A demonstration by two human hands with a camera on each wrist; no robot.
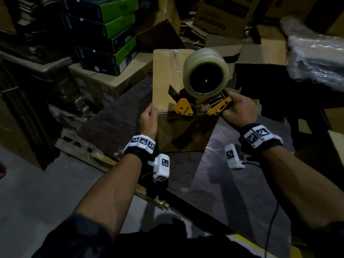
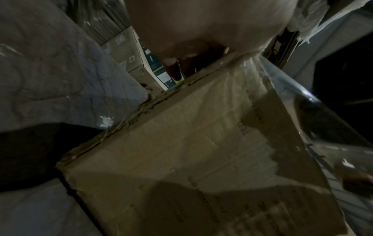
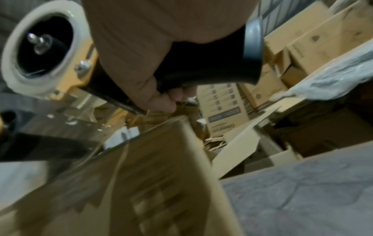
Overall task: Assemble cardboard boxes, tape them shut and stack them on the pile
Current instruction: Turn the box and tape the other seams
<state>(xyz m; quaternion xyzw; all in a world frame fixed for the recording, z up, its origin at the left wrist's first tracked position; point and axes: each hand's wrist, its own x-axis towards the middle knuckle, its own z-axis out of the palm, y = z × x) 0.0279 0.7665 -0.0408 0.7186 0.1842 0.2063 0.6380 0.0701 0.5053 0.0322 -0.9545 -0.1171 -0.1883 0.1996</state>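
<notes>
A brown cardboard box (image 1: 167, 75) stands on a dark table (image 1: 232, 183), its top flaps closed with clear tape over them. My left hand (image 1: 151, 111) grips the box's near left corner, thumb on top where a strip of clear tape (image 1: 166, 111) crosses the near edge. In the left wrist view the box side (image 2: 181, 143) fills the frame and the clear tape (image 2: 302, 103) stretches off to the right. My right hand (image 1: 237, 108) grips the black handle (image 3: 201, 63) of a yellow tape dispenser (image 1: 186, 107). Its big clear roll (image 1: 205, 71) sits over the box top.
Green-and-black cartons (image 1: 111, 34) are stacked on brown boxes (image 1: 104, 84) at the back left. A printed carton (image 1: 223, 15) and flattened cardboard lie behind. An open box (image 1: 260, 58) and a plastic-wrapped bundle (image 1: 316, 53) sit to the right. Grey floor (image 1: 37, 192) lies left of the table.
</notes>
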